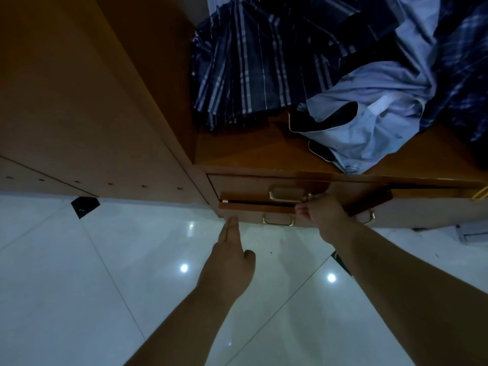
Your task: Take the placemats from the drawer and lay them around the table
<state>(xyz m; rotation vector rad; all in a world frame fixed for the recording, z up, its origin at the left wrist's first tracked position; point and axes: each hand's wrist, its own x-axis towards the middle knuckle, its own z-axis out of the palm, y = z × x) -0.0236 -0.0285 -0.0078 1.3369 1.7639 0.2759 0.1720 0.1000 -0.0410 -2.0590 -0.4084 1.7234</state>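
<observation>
Since the drawer [248,215] shows only a thin dark slit along its top, I judge that the job has barely begun. No placemats are in sight; I expect they lie inside, but the gap is too dark and narrow to tell. The table isn't in view either, so taking them out and laying them round it are both left to do.

My right hand [323,211] is just right of centre, at about two o'clock from my left. Its fingers are curled tight at the top edge of the drawer front, right beside the end of the brass handle [286,195] above. I can't tell whether they hook the edge or that handle. My left hand [229,262] reaches toward twelve o'clock with its fingers straight and pressed together and the thumb apart. Its fingertips [232,220] touch the drawer's left corner and hold nothing.

A heap of clothes [290,62] — checked cloth and a pale shirt — lies on the cupboard shelf [237,151] at one o'clock, well above the drawer. The glossy tiled floor [105,286] fills everything from three round to nine o'clock.

The next step, I'd say, is to pull the drawer well out so I can see what's in it.
</observation>
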